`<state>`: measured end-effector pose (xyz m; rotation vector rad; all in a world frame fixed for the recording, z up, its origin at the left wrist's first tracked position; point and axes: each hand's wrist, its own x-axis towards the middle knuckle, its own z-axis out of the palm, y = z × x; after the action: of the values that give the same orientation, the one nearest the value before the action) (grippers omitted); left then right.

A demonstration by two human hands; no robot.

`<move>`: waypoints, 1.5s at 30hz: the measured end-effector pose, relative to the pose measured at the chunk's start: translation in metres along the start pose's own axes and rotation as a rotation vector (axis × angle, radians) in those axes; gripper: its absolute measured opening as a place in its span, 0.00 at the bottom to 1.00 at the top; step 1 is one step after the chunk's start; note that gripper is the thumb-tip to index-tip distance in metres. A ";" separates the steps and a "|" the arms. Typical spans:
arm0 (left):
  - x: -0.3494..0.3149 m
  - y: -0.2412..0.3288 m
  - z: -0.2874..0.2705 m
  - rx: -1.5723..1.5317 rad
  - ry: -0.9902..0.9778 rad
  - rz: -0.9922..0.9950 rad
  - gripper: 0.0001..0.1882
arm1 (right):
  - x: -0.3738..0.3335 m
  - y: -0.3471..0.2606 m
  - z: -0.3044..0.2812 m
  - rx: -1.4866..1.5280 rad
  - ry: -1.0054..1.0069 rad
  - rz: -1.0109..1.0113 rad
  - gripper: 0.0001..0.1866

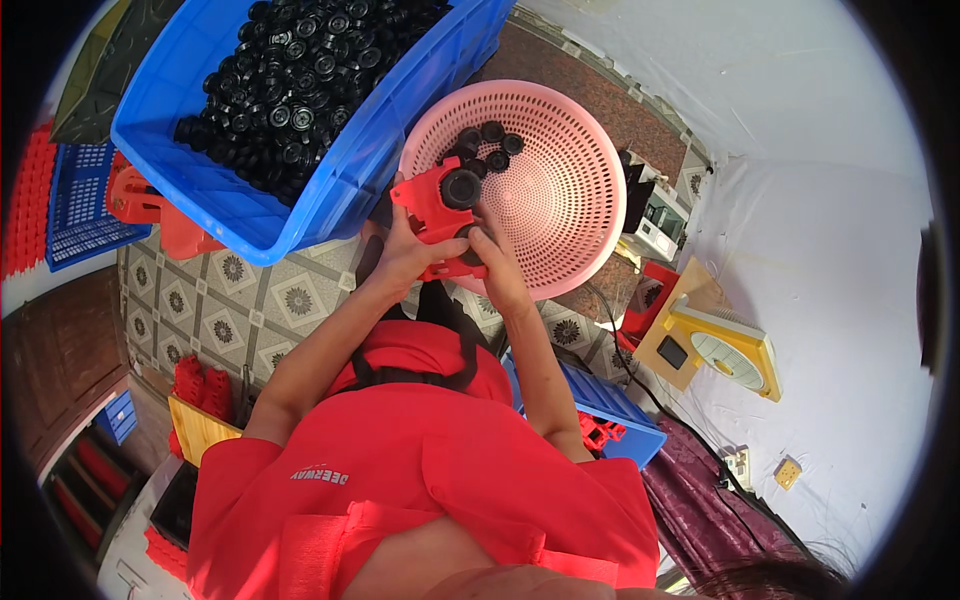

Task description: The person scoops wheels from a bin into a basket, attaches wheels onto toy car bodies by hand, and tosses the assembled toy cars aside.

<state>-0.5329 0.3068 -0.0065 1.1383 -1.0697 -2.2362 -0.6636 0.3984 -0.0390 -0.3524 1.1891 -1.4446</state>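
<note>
Your left hand [403, 250] and right hand [503, 268] clamped on the red plastic part [424, 196], two black wheels [461, 188] on it, held at the near-left rim of the pink basket [592, 160], loose wheels [497, 161] inside far-left, wheel-filled blue bin [372, 140] beyond.

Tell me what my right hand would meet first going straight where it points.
Probably the red plastic frame with round black wheels that your right hand touches; beyond, perhaps the round pink perforated basket, depth unclear.

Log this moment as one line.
Left hand: holding angular red plastic part with round black wheel | Right hand: gripping same part | Near: round pink perforated plastic basket, blue rectangular plastic bin
</note>
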 end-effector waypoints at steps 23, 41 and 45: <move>0.004 -0.002 -0.080 -0.463 -0.692 -0.428 0.59 | 0.135 -0.018 -0.068 -1.439 -0.007 -0.459 0.24; 0.039 -0.012 -0.042 0.086 -0.028 0.043 0.40 | 0.035 -0.050 -0.008 -0.465 0.151 -0.165 0.14; 0.034 -0.013 -0.033 0.169 -0.020 0.071 0.44 | 0.026 -0.048 0.018 -0.685 0.153 -0.120 0.11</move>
<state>-0.5260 0.2787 -0.0460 1.1280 -1.3076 -2.1397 -0.6834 0.3587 -0.0031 -0.8017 1.8025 -1.1387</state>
